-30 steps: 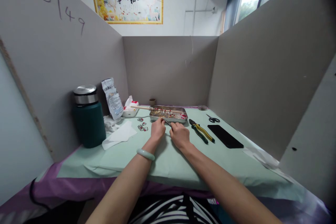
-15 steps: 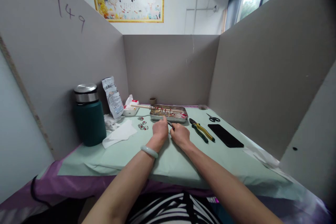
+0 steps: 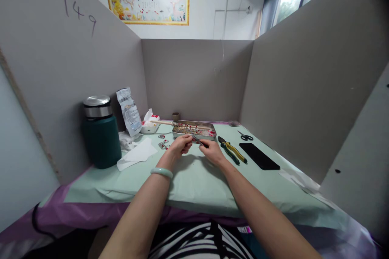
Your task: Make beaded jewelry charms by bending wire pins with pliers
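Centrally, a slim dark metal hand tool (image 3: pixel 199 141) lies slantwise between the two hands, just in front of the tray and above the table. The right hand (image 3: pixel 212 152) grasps it, fingers clenched about its near end. The left hand (image 3: pixel 181 145) lies beside its far tip, fingers bent inward; whether they pinch a small piece cannot be told. A pale green, smooth bangle (image 3: pixel 161 172) encircles the left wrist.

Directly beyond the hands stands a shallow rectangular silver metal tray (image 3: pixel 214 136), containing red beads and small gold-coloured and silvery bits. A straight, pale wooden stick (image 3: pixel 161 122) projects past the tray's left end.

Left of the left hand rest several small silver-and-red ornaments (image 3: pixel 162 145), then a flat white paper sheet (image 3: pixel 136 155) and a tall teal bottle with a silver lid (image 3: pixel 101 141). Right of the right hand lie metal pliers with one green and one yellow handle (image 3: pixel 224 144), followed by black-handled scissors (image 3: pixel 247 137) and a flat black rectangular slab (image 3: pixel 259 156). A pale green cloth (image 3: pixel 197 182) covers the table; upright grey panels (image 3: pixel 194 77) enclose it on three sides.
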A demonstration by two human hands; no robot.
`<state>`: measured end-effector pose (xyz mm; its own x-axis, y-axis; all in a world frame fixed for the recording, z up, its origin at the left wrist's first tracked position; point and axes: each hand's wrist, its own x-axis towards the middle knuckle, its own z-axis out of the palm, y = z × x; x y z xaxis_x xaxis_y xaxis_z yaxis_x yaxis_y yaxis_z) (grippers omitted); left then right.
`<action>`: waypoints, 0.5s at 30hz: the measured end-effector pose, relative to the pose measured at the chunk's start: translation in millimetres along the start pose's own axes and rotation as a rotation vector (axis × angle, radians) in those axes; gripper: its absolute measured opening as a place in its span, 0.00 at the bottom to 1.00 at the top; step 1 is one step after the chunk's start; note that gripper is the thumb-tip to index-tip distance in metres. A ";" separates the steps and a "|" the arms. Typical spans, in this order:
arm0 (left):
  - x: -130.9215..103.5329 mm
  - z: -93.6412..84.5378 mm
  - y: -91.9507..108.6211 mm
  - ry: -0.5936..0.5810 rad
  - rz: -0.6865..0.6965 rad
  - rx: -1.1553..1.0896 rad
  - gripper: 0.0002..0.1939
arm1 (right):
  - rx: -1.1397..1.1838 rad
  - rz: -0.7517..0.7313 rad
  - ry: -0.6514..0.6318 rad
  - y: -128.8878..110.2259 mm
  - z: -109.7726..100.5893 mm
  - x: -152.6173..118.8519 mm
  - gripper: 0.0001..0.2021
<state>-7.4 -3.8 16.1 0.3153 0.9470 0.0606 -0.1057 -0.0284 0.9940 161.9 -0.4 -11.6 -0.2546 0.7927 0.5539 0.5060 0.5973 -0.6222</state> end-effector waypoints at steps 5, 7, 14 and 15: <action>-0.2 -10.5 0.5 -0.058 -0.034 -0.094 0.07 | 0.129 0.003 0.022 2.7 -3.7 2.1 0.18; -0.8 -14.4 0.1 -0.067 -0.039 -0.122 0.07 | 0.137 0.022 0.061 3.5 -4.2 2.4 0.18; -7.0 -13.7 3.4 -0.172 -0.112 -0.151 0.09 | 0.074 -0.016 -0.057 -1.7 -4.7 -0.7 0.18; -7.4 -13.2 3.8 -0.180 -0.119 -0.146 0.09 | 0.073 -0.024 -0.063 -2.7 -4.7 -1.2 0.18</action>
<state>-22.6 -6.7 18.2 0.4952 0.8683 -0.0274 -0.1891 0.1385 0.9721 164.7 -3.5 -8.0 -0.3187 0.7825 0.5349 0.4378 0.6221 -0.6491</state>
